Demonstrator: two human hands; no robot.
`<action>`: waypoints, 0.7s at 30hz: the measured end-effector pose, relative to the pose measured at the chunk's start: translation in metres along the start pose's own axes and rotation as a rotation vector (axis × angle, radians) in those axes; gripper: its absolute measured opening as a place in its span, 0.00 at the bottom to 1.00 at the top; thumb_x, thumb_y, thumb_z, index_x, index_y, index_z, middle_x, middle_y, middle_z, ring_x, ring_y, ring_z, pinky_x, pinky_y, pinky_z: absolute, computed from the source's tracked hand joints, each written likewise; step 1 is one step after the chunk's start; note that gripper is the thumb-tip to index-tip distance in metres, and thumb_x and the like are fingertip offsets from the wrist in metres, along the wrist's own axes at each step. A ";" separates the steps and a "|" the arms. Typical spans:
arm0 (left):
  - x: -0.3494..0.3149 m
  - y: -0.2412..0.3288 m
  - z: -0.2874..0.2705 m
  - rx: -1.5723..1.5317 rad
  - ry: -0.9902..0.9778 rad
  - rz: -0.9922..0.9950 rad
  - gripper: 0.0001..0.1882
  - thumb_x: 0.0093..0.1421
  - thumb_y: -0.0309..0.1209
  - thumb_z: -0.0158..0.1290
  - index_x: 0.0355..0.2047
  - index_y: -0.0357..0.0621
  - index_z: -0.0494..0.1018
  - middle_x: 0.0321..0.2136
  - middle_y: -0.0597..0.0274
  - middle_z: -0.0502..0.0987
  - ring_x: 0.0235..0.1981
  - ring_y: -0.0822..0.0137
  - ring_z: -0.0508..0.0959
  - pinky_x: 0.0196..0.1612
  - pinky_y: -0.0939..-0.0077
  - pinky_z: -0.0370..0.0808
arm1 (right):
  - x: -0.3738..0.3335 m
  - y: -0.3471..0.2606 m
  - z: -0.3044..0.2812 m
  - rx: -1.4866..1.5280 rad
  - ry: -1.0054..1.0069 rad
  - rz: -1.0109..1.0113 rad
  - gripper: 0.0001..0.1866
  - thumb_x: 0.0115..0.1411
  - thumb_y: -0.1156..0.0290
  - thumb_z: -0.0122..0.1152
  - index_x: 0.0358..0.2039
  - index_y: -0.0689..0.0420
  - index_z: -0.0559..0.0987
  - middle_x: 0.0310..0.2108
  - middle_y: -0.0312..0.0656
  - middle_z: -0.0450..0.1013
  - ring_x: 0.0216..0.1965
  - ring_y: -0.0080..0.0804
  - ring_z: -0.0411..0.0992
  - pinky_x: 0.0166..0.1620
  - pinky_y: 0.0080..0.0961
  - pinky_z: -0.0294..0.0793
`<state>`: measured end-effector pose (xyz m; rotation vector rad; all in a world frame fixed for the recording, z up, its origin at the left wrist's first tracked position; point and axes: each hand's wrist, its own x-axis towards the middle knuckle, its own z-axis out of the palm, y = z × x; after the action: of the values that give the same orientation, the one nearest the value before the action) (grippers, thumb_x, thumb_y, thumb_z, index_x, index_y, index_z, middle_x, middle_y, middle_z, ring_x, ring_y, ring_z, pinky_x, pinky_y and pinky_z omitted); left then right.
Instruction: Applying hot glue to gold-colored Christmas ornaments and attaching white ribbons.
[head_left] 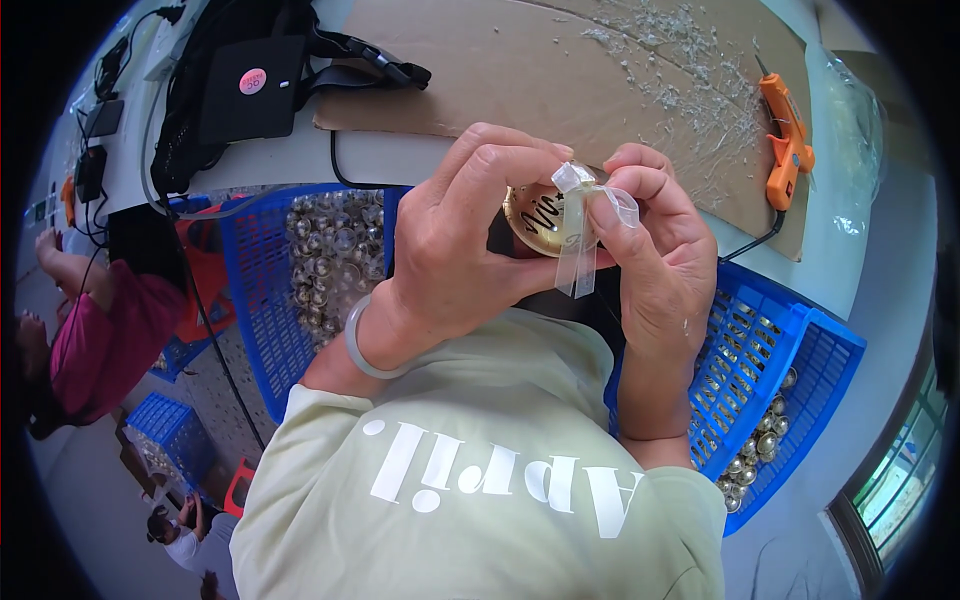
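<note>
Ball: I hold a small gold ball ornament (pixel 537 222) between both hands, just in front of the near edge of the cardboard sheet (pixel 520 70). It is shiny and rounded, with dark script on its face that I cannot read in full.
Ribbon: a sheer white ribbon bow (pixel 580 215) sits on top of the ball, its two tails hanging down over the front.
Left hand: my left hand (pixel 470 235) curls around the ball from the left, fingers closed over its top and thumb underneath. A pale bangle (pixel 362 352) sits on that wrist.
Right hand: my right hand (pixel 655 250) pinches the bow, fingertips pressed narrow against the ribbon loop.
Hidden: most of the ball is covered by my fingers; only a slice of its face shows. I cannot tell how the bow is fixed to it.
Left basket: a blue plastic basket (pixel 262 300), nearer me than the cardboard and to its left, holds many shiny balls; my left arm cuts off its right part.
Right basket: another blue basket (pixel 800 350) lies below the cardboard's right end, with a few balls in view; my sleeve hides its near left corner.
Glue gun: an orange glue gun (pixel 786 140) lies on the cardboard's right edge, beside dried glue strands.
Black box: a black box (pixel 250 88) with cables sits just left of the cardboard.
Far left: another person in a pink top (pixel 95 340) is well away from the cardboard, cut off by the rim.
</note>
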<state>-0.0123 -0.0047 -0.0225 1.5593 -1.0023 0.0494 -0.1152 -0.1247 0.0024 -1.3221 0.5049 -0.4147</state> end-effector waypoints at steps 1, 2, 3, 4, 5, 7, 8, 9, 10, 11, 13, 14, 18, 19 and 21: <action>-0.001 0.002 -0.003 0.009 -0.036 -0.014 0.29 0.36 0.28 0.73 0.37 0.37 0.70 0.37 0.54 0.75 0.34 0.66 0.80 0.33 0.77 0.80 | 0.000 0.000 0.001 0.003 0.010 0.007 0.08 0.54 0.72 0.66 0.33 0.58 0.78 0.45 0.36 0.64 0.39 0.18 0.58 0.41 0.13 0.60; -0.001 0.002 -0.004 0.018 -0.072 -0.027 0.29 0.37 0.25 0.73 0.38 0.36 0.70 0.40 0.51 0.75 0.37 0.66 0.80 0.37 0.76 0.81 | -0.001 -0.001 0.002 0.008 0.006 0.009 0.08 0.54 0.72 0.66 0.33 0.58 0.78 0.45 0.36 0.64 0.39 0.18 0.58 0.41 0.13 0.60; -0.001 0.003 -0.004 0.018 -0.073 -0.027 0.29 0.37 0.25 0.73 0.38 0.36 0.70 0.40 0.51 0.75 0.37 0.66 0.80 0.37 0.76 0.81 | -0.001 -0.001 0.003 0.024 0.006 0.029 0.08 0.54 0.72 0.66 0.34 0.58 0.77 0.44 0.36 0.63 0.38 0.17 0.58 0.41 0.13 0.60; 0.000 0.003 -0.004 0.022 -0.070 -0.020 0.29 0.37 0.25 0.73 0.38 0.36 0.70 0.40 0.51 0.75 0.37 0.66 0.80 0.37 0.76 0.81 | -0.001 -0.002 0.003 0.041 0.007 0.050 0.08 0.54 0.72 0.66 0.34 0.58 0.77 0.44 0.36 0.63 0.38 0.17 0.57 0.41 0.13 0.60; 0.000 0.003 -0.004 0.026 -0.068 -0.012 0.29 0.37 0.25 0.73 0.38 0.36 0.70 0.40 0.51 0.75 0.37 0.66 0.80 0.37 0.76 0.81 | -0.001 -0.002 0.004 0.051 0.020 0.072 0.09 0.55 0.72 0.65 0.35 0.58 0.76 0.44 0.36 0.63 0.38 0.17 0.57 0.41 0.13 0.60; 0.000 0.004 -0.003 0.029 -0.068 -0.003 0.29 0.37 0.25 0.73 0.38 0.36 0.70 0.40 0.51 0.75 0.37 0.65 0.80 0.36 0.76 0.81 | -0.003 -0.003 0.006 0.088 0.016 0.087 0.09 0.55 0.72 0.65 0.36 0.58 0.76 0.44 0.35 0.63 0.37 0.16 0.57 0.41 0.14 0.60; -0.001 0.004 -0.003 0.029 -0.071 -0.007 0.29 0.37 0.25 0.73 0.38 0.36 0.70 0.40 0.51 0.75 0.37 0.66 0.80 0.37 0.76 0.81 | -0.005 -0.002 0.007 0.116 0.021 0.105 0.09 0.56 0.72 0.64 0.36 0.58 0.75 0.44 0.35 0.63 0.37 0.15 0.57 0.41 0.14 0.61; -0.001 0.004 -0.003 0.028 -0.074 -0.011 0.29 0.37 0.25 0.73 0.38 0.36 0.70 0.40 0.51 0.75 0.38 0.66 0.80 0.37 0.76 0.81 | -0.006 -0.002 0.008 0.145 0.026 0.123 0.10 0.56 0.72 0.64 0.37 0.58 0.75 0.44 0.35 0.62 0.36 0.15 0.56 0.42 0.14 0.61; -0.001 0.004 -0.002 0.027 -0.076 -0.015 0.29 0.37 0.25 0.73 0.38 0.35 0.70 0.40 0.52 0.75 0.38 0.66 0.80 0.37 0.77 0.81 | -0.006 0.000 0.008 0.146 0.028 0.123 0.10 0.56 0.72 0.64 0.37 0.58 0.75 0.44 0.35 0.62 0.36 0.15 0.56 0.42 0.14 0.61; -0.001 0.004 -0.001 0.026 -0.077 -0.014 0.29 0.37 0.25 0.73 0.38 0.35 0.70 0.40 0.52 0.75 0.38 0.66 0.80 0.37 0.77 0.81 | -0.007 0.002 0.009 0.112 0.056 0.081 0.10 0.56 0.73 0.63 0.38 0.58 0.74 0.44 0.36 0.62 0.37 0.16 0.57 0.42 0.15 0.61; 0.000 0.002 0.001 -0.010 -0.009 -0.048 0.28 0.35 0.29 0.73 0.36 0.38 0.71 0.33 0.56 0.75 0.30 0.67 0.78 0.31 0.78 0.79 | -0.008 0.006 0.010 0.044 0.113 -0.006 0.11 0.56 0.74 0.63 0.39 0.59 0.73 0.44 0.36 0.62 0.39 0.20 0.58 0.44 0.17 0.61; 0.000 0.001 0.002 -0.027 0.019 -0.058 0.28 0.35 0.31 0.73 0.35 0.40 0.71 0.30 0.59 0.75 0.27 0.68 0.78 0.28 0.79 0.78 | -0.009 0.006 0.009 0.044 0.111 -0.007 0.11 0.56 0.74 0.63 0.39 0.59 0.73 0.44 0.36 0.62 0.39 0.20 0.58 0.44 0.17 0.61; 0.001 -0.001 -0.002 -0.070 -0.019 -0.151 0.28 0.35 0.32 0.74 0.35 0.40 0.71 0.29 0.60 0.74 0.27 0.67 0.77 0.27 0.78 0.77 | -0.023 -0.002 0.002 -0.756 0.193 -0.612 0.09 0.58 0.77 0.58 0.41 0.56 0.75 0.44 0.38 0.63 0.48 0.27 0.60 0.51 0.23 0.61; 0.001 -0.001 -0.002 -0.071 -0.015 -0.149 0.28 0.35 0.32 0.74 0.35 0.40 0.71 0.29 0.60 0.74 0.27 0.67 0.77 0.27 0.78 0.77 | -0.026 -0.005 0.000 -0.888 0.150 -0.635 0.10 0.58 0.77 0.58 0.41 0.54 0.77 0.43 0.38 0.62 0.48 0.29 0.60 0.51 0.23 0.61; 0.002 -0.001 -0.002 -0.046 -0.027 -0.163 0.28 0.34 0.32 0.73 0.35 0.41 0.71 0.29 0.60 0.74 0.27 0.66 0.77 0.26 0.78 0.76 | -0.028 -0.010 -0.002 -1.090 0.088 -0.665 0.11 0.58 0.78 0.58 0.41 0.51 0.79 0.43 0.38 0.62 0.48 0.32 0.59 0.50 0.24 0.60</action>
<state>-0.0099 -0.0044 -0.0220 1.5975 -0.8885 -0.1080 -0.1394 -0.1123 0.0147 -2.5555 0.3439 -0.7998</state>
